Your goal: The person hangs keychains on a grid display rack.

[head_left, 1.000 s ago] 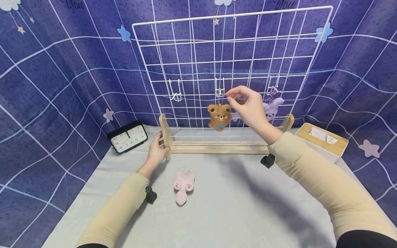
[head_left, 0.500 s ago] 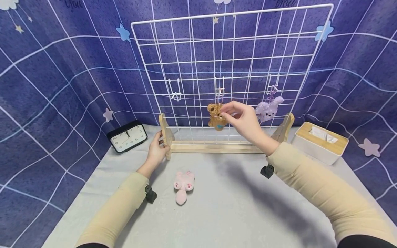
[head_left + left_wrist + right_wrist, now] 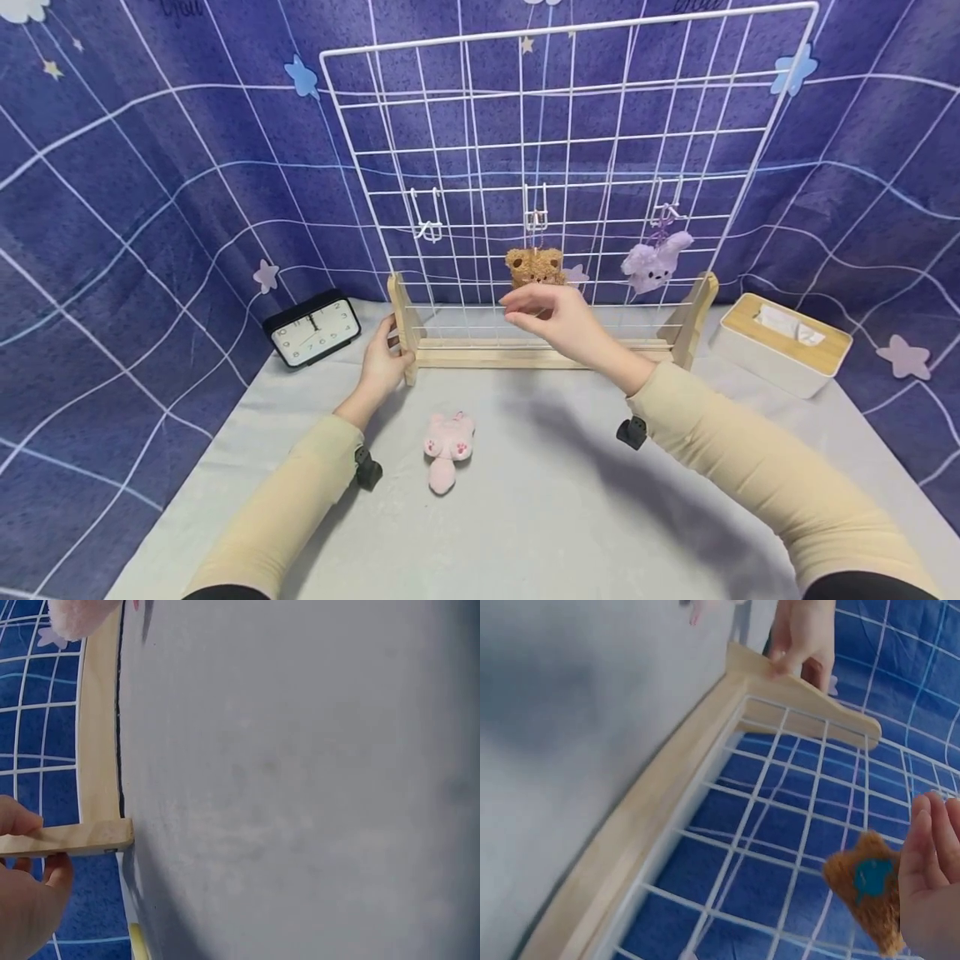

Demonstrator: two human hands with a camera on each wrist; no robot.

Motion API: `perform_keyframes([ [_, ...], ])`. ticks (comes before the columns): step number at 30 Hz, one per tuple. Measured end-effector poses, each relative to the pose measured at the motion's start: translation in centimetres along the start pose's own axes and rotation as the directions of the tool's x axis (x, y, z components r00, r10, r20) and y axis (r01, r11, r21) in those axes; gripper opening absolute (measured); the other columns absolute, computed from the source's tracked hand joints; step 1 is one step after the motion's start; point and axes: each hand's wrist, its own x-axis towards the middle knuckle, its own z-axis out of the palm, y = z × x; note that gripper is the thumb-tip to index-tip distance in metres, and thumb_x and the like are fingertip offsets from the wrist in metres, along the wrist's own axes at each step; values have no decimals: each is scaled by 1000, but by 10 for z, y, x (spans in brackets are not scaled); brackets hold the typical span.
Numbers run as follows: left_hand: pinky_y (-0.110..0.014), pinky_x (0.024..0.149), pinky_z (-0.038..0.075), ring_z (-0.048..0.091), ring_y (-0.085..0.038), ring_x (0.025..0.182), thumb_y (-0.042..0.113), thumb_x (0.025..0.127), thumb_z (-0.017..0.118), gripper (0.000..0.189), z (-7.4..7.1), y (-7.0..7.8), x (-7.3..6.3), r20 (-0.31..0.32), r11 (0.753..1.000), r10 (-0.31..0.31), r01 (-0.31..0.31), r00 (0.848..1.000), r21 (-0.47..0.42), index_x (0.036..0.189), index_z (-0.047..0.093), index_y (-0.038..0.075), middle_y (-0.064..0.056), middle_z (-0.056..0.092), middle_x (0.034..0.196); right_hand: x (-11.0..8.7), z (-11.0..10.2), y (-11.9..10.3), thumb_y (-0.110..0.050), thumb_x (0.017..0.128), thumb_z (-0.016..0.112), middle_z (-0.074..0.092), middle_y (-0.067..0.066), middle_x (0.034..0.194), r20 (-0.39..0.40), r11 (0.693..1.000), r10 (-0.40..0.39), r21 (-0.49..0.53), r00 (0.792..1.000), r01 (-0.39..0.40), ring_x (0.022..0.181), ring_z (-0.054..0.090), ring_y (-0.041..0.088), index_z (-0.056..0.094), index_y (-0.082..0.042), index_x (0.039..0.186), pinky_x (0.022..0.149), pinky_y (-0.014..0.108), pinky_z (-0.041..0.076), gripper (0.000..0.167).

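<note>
"at the left edge of the rack, what was held by the left hand?"

"the wooden end support, with thumb and fingers clamped round it. by the right hand nothing was seen to be pinched; its thumb and forefinger were held slightly apart, in front of the brown bear. whether the bear was touched could not be told."

"where was the bear hung, and how was its handling judged?"

"from the middle hook, about midway between the rack's left and right edges. it was judged light, soft and hardly breakable, with fur that would be gripped easily; at a nudge it would be set swinging. the thin strap above its head was thought the best hold."

"and the pink toy?"

"on the tabletop it was seen, before the rack's lower left corner. just as light and squashable it was judged; by its sides it could be lifted, so that the loop at its far end would be left free."
</note>
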Motion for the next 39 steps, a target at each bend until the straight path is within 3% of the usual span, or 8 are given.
perform_keyframes([
  [8,-50,107,50,47,-43,135,-17,81,55,83,0,-2,1,5,1000,-8,8,1000,6,158,34,7,-20,36,158,-3,28,14,-10,93,74,75,7,106,123,999,37,-8,992,-36,92,70,22,76,-4,112,81,42,61,20],
  [11,-50,107,50,47,-43,135,-17,81,55,83,-1,-1,0,3,1000,-12,12,1000,6,158,34,7,-20,37,158,-5,41,22,-11,93,74,75,7,104,182,999,53,-23,982,-49,93,70,22,75,-3,113,85,39,61,21],
  [18,-49,108,50,47,-43,136,-19,80,54,84,-1,1,-1,3,1000,-17,17,1000,-11,158,33,6,-20,36,158,-9,71,39,-11,93,73,76,3,100,289,994,103,-60,952,-89,92,69,16,76,-4,109,86,28,59,18],
  [24,-49,109,49,45,-43,136,-21,81,53,85,-1,7,-2,12,999,-17,18,1000,-27,158,30,3,-21,34,159,-10,91,50,-9,91,75,77,6,103,348,992,120,-70,930,-102,90,70,17,77,-3,107,83,22,58,17],
  [33,-48,109,49,47,-42,135,-20,79,53,85,-1,1,1,-7,1000,-6,6,1000,-25,158,33,6,-20,36,158,-8,108,66,-3,92,72,76,7,98,455,992,117,-10,883,-126,87,68,14,77,1,106,70,20,56,15],
  [39,-47,110,48,46,-41,136,-21,80,54,85,2,-2,2,-6,1000,-12,12,1000,-28,158,33,7,-18,35,158,-7,113,77,-2,92,72,76,7,101,517,992,112,-15,848,-122,89,67,8,77,1,107,77,19,57,16],
])
